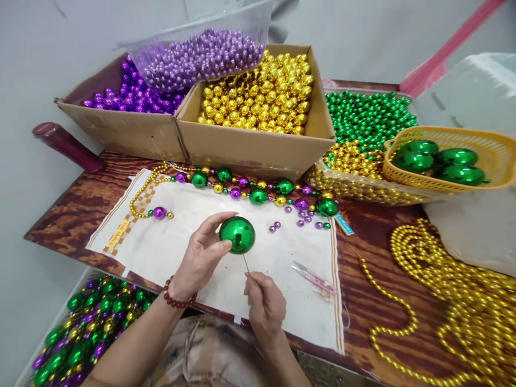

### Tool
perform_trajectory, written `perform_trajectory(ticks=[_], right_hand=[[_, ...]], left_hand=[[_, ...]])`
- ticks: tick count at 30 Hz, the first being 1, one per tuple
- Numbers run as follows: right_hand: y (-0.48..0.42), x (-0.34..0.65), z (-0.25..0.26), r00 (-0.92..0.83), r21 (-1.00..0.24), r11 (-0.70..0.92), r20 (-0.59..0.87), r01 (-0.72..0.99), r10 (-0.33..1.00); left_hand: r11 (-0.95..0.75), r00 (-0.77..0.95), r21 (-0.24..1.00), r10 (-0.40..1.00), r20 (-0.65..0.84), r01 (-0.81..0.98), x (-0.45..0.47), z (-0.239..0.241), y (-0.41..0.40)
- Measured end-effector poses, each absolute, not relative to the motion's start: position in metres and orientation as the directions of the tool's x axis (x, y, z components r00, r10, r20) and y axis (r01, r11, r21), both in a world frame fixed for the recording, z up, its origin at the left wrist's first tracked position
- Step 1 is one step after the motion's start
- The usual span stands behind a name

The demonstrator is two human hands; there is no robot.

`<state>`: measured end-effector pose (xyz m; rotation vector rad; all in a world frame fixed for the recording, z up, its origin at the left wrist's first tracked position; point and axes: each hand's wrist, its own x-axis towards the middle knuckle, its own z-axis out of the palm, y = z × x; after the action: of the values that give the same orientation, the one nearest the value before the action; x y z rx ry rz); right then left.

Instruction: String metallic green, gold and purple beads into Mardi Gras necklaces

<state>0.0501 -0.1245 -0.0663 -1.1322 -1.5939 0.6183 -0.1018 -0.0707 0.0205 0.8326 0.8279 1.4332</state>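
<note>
Pale grey wall [355,43] fills the top of the frame, above a dark wood-grained tabletop [355,328] with a white cloth [278,263] spread across its middle. Near the centre of the frame, a large glossy green ball [237,235] is held up above the cloth by the left hand [197,258], whose grip is rounded to the ball's width, thumb on the near face and fingers at the upper left. Just below, the right hand [266,303] has a narrow pinch on a thin needle [246,263], which runs upward to the ball's underside; whether its tip is already inside cannot be told, as the hole is out of sight. To do this well, the ball should sit steady without being squeezed hard, since so shiny a surface probably slips and may dent. Line the needle up with the hole's axis and push gently, straight, from close behind the tip, so that it does not bend. Left fingers are best kept clear of the far hole. Pink-handled scissors [314,278] lie at centre right, and loose purple beads [301,219] rest above them, both well away from the working hands.
</note>
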Motion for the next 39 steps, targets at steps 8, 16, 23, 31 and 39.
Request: perform_trajectory(ticks=[8, 16, 23, 31, 39], right_hand=[[-0.122, 0.042, -0.070, -0.049, -0.941, 0.316, 0.312, 0.119, 0.949], [-0.128, 0.046, -0.070, -0.011, -0.904, 0.371, 0.378, 0.210, 0.926], [-0.134, 0.048, -0.075, -0.048, -0.887, 0.327, 0.330, 0.325, 0.943], [-0.124, 0.045, -0.069, -0.094, -0.887, 0.346, 0.333, 0.307, 0.938], [-0.130, 0.046, -0.082, 0.009, -0.892, 0.335, 0.354, 0.304, 0.935]], left_hand=[[-0.267, -0.019, 0.923, 0.962, 0.273, -0.277, -0.100, 0.026, -0.077], [-0.040, -0.030, 0.879, 0.999, 0.030, -0.476, -0.101, 0.020, -0.073], [0.047, -0.049, 0.848, 0.995, -0.086, -0.528, -0.101, 0.020, -0.070], [-0.012, -0.023, 0.900, 1.000, 0.002, -0.437, -0.101, 0.015, -0.069], [-0.119, -0.025, 0.929, 0.993, 0.118, -0.351, -0.100, 0.012, -0.074]])
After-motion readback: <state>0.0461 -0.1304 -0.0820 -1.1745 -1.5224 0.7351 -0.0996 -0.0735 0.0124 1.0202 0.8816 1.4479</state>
